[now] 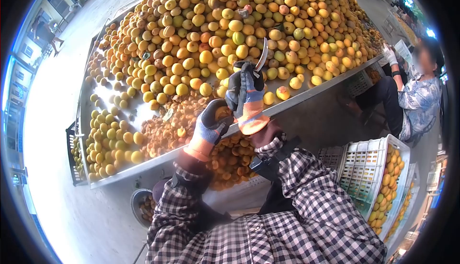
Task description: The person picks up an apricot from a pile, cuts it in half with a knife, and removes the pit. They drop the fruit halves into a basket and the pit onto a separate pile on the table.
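Note:
Both my hands wear gloves with dark palms and orange cuffs, and meet over the near edge of a metal table (306, 94). My left hand (211, 124) is curled round an orange-yellow fruit (222, 113), mostly hidden by the fingers. Close against it on the right, my right hand (246, 93) is closed on a knife (262, 55) whose curved blade points up and away. Beyond the hands rises a big heap of yellow-orange fruit (201, 29). Pitted-looking orange pieces (170, 125) lie on the table left of my left hand.
Below the table edge is a container of orange fruit pieces (232, 161). Crates of fruit (366, 168) stand at the right, a metal bowl (143, 206) at the lower left. Another person (412, 96) sits at the right; someone else (45, 31) is far left.

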Available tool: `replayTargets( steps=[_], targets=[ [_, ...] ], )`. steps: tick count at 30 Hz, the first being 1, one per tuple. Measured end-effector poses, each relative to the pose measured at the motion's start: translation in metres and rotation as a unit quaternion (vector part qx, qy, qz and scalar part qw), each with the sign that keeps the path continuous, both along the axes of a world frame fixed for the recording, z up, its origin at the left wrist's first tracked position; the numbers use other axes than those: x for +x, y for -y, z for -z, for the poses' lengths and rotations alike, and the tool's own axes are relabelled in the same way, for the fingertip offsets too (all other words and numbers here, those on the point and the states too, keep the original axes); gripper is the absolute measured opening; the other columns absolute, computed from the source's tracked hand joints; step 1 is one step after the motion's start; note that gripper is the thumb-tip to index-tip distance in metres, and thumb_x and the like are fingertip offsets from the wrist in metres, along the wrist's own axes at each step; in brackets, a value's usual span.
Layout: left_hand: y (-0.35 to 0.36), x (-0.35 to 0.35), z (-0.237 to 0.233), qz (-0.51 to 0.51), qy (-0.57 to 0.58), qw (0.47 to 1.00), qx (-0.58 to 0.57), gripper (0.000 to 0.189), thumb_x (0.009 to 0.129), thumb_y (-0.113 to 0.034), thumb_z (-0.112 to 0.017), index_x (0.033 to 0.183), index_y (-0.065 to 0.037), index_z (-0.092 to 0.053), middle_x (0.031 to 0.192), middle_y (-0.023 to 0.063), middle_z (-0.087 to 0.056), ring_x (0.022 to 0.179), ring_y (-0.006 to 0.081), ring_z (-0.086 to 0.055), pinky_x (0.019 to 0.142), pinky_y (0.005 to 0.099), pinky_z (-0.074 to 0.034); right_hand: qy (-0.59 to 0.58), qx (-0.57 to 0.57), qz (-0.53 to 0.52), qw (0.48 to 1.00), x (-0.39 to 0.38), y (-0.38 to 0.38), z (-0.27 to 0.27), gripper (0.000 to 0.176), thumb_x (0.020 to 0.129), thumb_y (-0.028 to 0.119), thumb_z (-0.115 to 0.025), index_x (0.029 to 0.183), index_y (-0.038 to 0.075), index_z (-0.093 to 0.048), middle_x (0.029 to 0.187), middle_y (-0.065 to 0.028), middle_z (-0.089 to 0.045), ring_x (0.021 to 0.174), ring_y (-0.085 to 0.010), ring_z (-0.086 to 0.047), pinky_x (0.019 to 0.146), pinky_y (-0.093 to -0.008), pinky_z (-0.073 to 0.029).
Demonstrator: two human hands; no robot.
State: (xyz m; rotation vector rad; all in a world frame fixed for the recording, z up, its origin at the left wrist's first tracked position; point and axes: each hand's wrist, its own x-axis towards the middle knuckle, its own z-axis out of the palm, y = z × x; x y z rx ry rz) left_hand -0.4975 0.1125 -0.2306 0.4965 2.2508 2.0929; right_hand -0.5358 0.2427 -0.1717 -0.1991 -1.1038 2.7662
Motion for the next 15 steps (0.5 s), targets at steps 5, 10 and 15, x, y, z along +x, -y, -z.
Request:
replayTargets(
  steps=[5, 10, 15],
  targets=[
    [0.0, 0.009, -0.026, 0.014, -0.037, 0.992, -0.121, 0.045, 0.078, -0.003, -0.071, 0.121, -0.003, -0.055, 0.11, 0.0111, -0.062, 0.1, 0.0207, -0.061, 0.086, 0.0327, -0.048, 0.134, -0.059, -0.006, 0.989, -0.008, -0.002, 0.005, 0.022, 0.099, 0.04, -0.051, 0.101, 0.018, -0.055, 0.055, 0.0041, -0.04, 0.037, -0.0113, -0.029, 0.035, -0.0267, -0.024],
    [-0.012, 0.01, -0.022, -0.024, -0.156, 0.971, -0.178, 0.044, 0.077, 0.001, -0.065, 0.118, -0.006, -0.053, 0.106, 0.0178, -0.058, 0.097, 0.0405, -0.057, 0.082, 0.0441, -0.048, 0.242, -0.115, 0.004, 0.963, -0.016, -0.007, 0.022, 0.024, 0.095, 0.044, -0.056, 0.087, 0.021, -0.054, 0.057, 0.0052, -0.038, 0.041, -0.0108, -0.031, 0.038, -0.0263, -0.024],
    [-0.015, 0.009, -0.02, -0.054, -0.19, 0.941, -0.276, 0.046, 0.075, -0.005, -0.071, 0.118, -0.006, -0.056, 0.106, 0.0182, -0.061, 0.096, 0.0402, -0.06, 0.079, 0.0422, -0.051, 0.293, -0.161, 0.008, 0.942, -0.026, -0.011, 0.041, 0.025, 0.095, 0.045, -0.056, 0.086, 0.021, -0.054, 0.057, 0.0056, -0.035, 0.042, -0.011, -0.03, 0.039, -0.026, -0.024]
  ],
)
